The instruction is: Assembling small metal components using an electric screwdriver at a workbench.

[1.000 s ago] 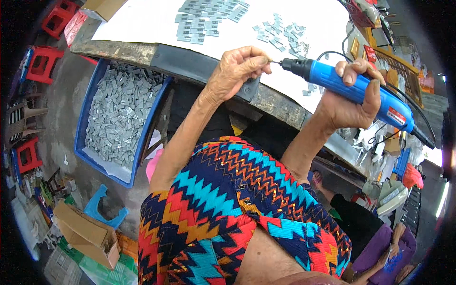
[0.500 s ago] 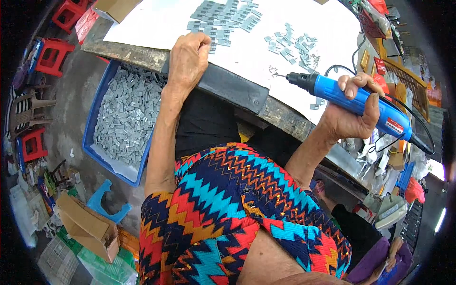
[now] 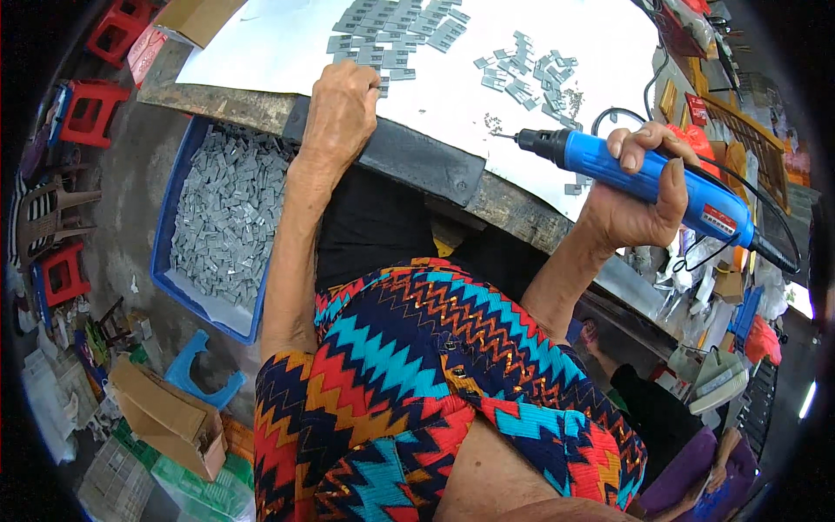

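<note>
In my right hand [image 3: 639, 187] is a blue corded electric screwdriver [image 3: 644, 178], gripped round its body. Its black nose and thin bit point left over the white sheet [image 3: 452, 104], close to a small patch of dark specks [image 3: 493, 123]. My left hand [image 3: 342, 109] is closed, fingers curled down at the near edge of a group of flat grey pieces [image 3: 391, 30]. Its fingertips are hidden, so what they pinch cannot be made out. Farther right on the sheet lies a looser cluster of grey pieces [image 3: 528, 74], with more dark specks [image 3: 574, 100] beside it.
A dark padded strip [image 3: 417, 161] runs along the worn table edge. Left of my legs stands a blue bin [image 3: 161, 252] full of grey pieces. Red stools [image 3: 91, 113] and a cardboard box [image 3: 165, 404] are on the floor. At lower right another person's arm [image 3: 718, 461] shows.
The view has shifted slightly, and the table things sit a little further left in it. My right hand still holds the screwdriver over the sheet; my left stays curled by the grey pieces.
</note>
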Demonstrator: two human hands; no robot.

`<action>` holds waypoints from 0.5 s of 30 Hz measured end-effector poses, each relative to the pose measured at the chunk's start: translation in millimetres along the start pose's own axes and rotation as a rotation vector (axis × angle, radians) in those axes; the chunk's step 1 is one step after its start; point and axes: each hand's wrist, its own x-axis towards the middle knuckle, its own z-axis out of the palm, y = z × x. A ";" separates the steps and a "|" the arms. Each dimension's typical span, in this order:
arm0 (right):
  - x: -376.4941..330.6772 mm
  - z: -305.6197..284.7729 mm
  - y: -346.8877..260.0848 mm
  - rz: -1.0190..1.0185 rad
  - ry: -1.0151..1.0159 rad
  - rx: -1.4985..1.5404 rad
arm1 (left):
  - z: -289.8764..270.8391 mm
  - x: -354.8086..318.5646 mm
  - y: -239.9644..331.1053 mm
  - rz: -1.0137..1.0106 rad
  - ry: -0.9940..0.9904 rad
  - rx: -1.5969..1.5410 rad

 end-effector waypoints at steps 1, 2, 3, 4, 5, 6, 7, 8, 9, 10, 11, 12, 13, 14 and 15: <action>-0.5 -0.3 -0.2 -0.001 -0.003 -0.001 | 1.9 -0.2 1.0 0.019 0.000 -0.008; -1.1 0.2 0.0 -0.001 -0.002 -0.002 | 3.3 -0.5 1.8 0.038 0.001 -0.015; -1.8 0.8 0.1 0.005 0.017 0.012 | 5.1 0.1 2.4 0.041 0.000 -0.017; -2.2 0.8 0.0 0.011 0.035 0.027 | 6.5 0.4 2.8 0.042 -0.019 -0.018; -2.2 0.2 -0.4 0.010 0.035 0.026 | 7.5 0.3 3.5 0.043 -0.037 -0.019; -1.8 -0.7 -0.9 0.002 0.019 0.005 | 8.0 1.2 5.1 0.047 -0.038 -0.021; -1.6 -1.3 -1.4 -0.006 0.002 -0.015 | 7.9 2.1 7.1 0.041 -0.062 -0.022; -1.7 -1.7 -1.7 -0.008 0.003 -0.017 | 7.9 2.7 8.5 0.034 -0.085 -0.022; -1.7 -2.0 -1.5 -0.002 0.009 -0.006 | 7.9 3.1 9.1 0.036 -0.085 -0.023; -1.7 -2.1 -1.3 0.003 0.015 0.005 | 7.9 3.5 9.7 0.028 -0.073 -0.034; -1.9 -1.9 -1.1 0.002 0.015 0.004 | 8.1 3.9 10.0 0.021 -0.062 -0.045; -2.3 -1.5 -1.1 0.005 0.030 0.006 | 8.6 3.9 10.0 0.022 -0.063 -0.046; -2.6 -1.4 -1.1 0.007 0.045 0.007 | 9.2 3.7 9.4 0.023 -0.068 -0.021; -2.6 -1.7 -1.1 0.006 0.046 0.006 | 9.8 3.8 9.4 0.025 -0.074 0.004; -2.5 -2.3 -0.6 -0.003 0.038 -0.006 | 10.0 3.8 10.0 0.026 -0.075 0.004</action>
